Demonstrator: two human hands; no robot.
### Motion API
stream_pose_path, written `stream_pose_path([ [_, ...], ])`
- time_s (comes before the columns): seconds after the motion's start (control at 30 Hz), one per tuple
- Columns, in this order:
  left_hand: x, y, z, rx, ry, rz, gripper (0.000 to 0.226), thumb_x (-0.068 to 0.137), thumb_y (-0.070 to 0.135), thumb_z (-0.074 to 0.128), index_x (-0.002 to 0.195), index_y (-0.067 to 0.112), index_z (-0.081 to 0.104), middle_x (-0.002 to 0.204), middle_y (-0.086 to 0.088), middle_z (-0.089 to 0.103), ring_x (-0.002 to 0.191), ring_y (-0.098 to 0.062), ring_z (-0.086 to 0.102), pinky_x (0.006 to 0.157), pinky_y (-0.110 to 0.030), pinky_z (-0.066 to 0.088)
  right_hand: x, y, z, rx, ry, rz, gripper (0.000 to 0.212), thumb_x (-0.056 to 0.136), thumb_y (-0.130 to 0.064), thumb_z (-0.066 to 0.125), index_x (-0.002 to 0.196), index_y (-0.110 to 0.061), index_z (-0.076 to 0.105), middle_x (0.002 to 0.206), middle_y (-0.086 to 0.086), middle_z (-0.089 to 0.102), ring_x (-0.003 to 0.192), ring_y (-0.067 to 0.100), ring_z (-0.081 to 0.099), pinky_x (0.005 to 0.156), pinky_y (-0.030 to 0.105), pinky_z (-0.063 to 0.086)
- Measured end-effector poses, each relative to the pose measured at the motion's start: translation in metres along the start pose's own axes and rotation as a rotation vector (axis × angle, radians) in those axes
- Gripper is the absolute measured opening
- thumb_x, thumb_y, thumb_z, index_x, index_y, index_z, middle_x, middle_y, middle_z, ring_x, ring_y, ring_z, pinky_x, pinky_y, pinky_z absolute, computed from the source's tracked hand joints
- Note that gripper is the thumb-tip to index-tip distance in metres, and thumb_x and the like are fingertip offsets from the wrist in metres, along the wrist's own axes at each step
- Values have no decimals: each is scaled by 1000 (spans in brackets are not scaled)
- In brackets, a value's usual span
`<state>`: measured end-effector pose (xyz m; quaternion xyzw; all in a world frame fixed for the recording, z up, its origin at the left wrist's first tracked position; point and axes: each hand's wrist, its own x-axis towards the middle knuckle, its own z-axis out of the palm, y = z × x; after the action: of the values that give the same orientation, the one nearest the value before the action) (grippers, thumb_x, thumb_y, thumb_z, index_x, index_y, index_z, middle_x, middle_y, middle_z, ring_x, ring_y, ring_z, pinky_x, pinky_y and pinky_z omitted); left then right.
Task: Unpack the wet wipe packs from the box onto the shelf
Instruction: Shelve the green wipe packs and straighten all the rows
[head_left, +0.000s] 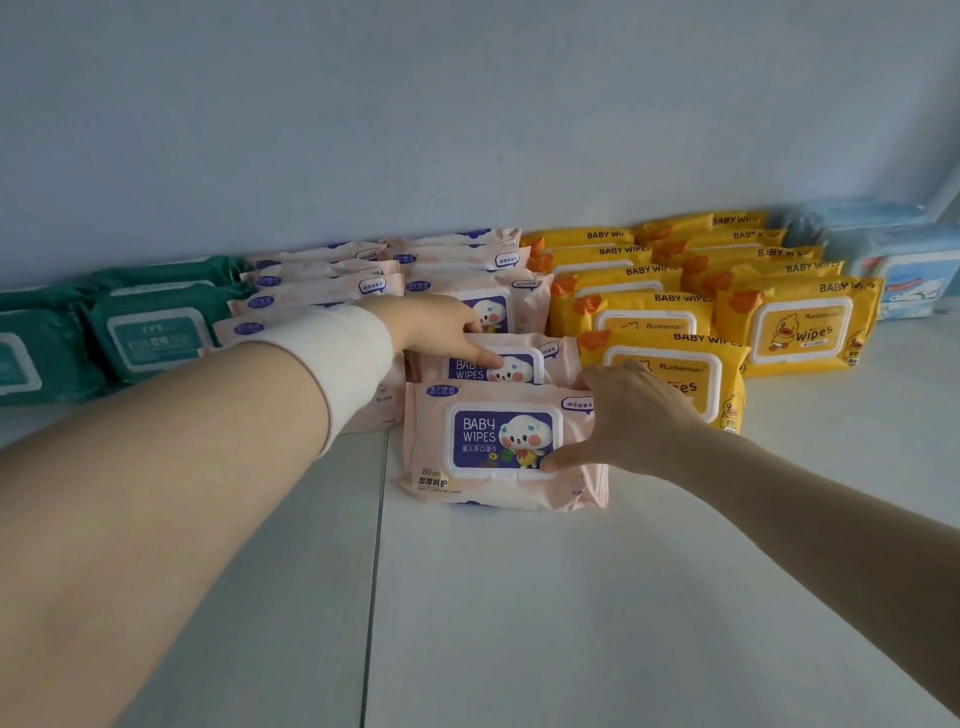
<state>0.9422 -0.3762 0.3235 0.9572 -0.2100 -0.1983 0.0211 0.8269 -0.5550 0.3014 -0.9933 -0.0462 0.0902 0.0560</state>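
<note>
White shelf surface (519, 597) met a pale blue wall (467, 130) beyond both hands. The right hand (623, 415) gripped the front soft pink wet wipe pack (483, 441); the left hand (441, 330) pressed flat fingers on the pink pack behind (561, 357). Let go crooked, the front pack might tip forward.

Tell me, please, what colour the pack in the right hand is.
The pack is pale pink with a dark blue lid label; head view.
</note>
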Motion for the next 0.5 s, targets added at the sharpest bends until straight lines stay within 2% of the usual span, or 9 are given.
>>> stream_pose_path([
  [0.07, 1, 2, -2, -9, -16, 19, 53, 85, 60, 45, 97, 12, 62, 88, -3, 60, 74, -16, 52, 62, -25, 37, 1, -2, 0, 19, 13, 8, 88, 58, -70, 67, 127, -20, 45, 124, -2, 56, 114, 19, 48, 90, 29, 44],
  [0.13, 1, 3, -4, -14, -33, 38, 47, 88, 59, 40, 78, 16, 56, 74, 2, 52, 64, -12, 45, 56, -24, 33, 1, -4, 0, 45, 33, 23, 86, 58, -67, 70, 126, -19, 45, 123, -1, 57, 111, 19, 50, 89, 29, 44],
  [0.27, 1, 0, -7, -29, -76, 72, 35, 93, 54, 33, 85, 24, 50, 81, 9, 51, 74, -8, 47, 63, -21, 37, 3, -7, 1, 107, 81, 46, 83, 61, -58, 75, 126, -17, 43, 123, 1, 57, 106, 18, 55, 87, 27, 46],
  [0.4, 0, -8, -10, -92, -80, 116, 28, 94, 47, 40, 95, 23, 54, 96, 4, 57, 90, -16, 53, 82, -31, 42, 5, -8, 0, 132, 116, 62, 80, 60, -54, 78, 124, -17, 45, 121, 0, 58, 98, 16, 56, 82, 26, 48],
  [0.5, -2, -9, -17, -166, 11, 137, 29, 92, 44, 47, 105, 20, 57, 94, 5, 57, 86, -13, 52, 75, -27, 41, 9, -7, -2, 151, 172, 65, 78, 59, -51, 80, 120, -16, 47, 119, 1, 58, 96, 17, 56, 78, 27, 49],
])
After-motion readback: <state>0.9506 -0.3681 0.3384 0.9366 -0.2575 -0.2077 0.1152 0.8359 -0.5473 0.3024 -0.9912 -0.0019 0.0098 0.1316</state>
